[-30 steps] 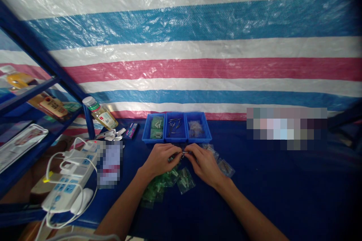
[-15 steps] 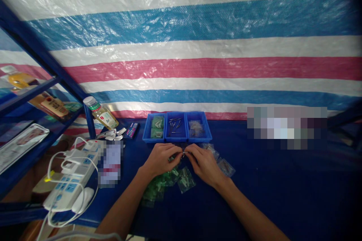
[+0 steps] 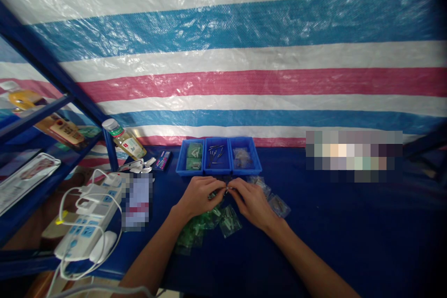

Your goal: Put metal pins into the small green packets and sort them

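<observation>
My left hand (image 3: 205, 194) and my right hand (image 3: 247, 195) meet fingertip to fingertip over the blue table. Both are closed in a pinch on one small, thin metallic piece (image 3: 228, 188); its kind is too small to make out. Just beyond the fingers stand three joined blue trays: the left tray (image 3: 179, 167) holds green packets, the middle tray (image 3: 218, 170) thin dark metal pieces, the right tray (image 3: 256, 167) clear small items. Under and beside my left hand lie green plastic packets (image 3: 190, 235). A clear packet with pale sticks (image 3: 230, 221) lies between my wrists, and another clear packet (image 3: 279, 206) is beside my right wrist.
On the left are a white power strip (image 3: 82, 228) with looping cables, a pixelated flat object (image 3: 138, 202), a leaning bottle (image 3: 127, 142) and a small box (image 3: 162, 160). A blue metal frame (image 3: 45, 60) rises there. A striped sheet (image 3: 244, 81) hangs behind the table.
Both hands hold nearly the same pose, still pinching the small piece with slight finger movement. The view has shifted slightly.
</observation>
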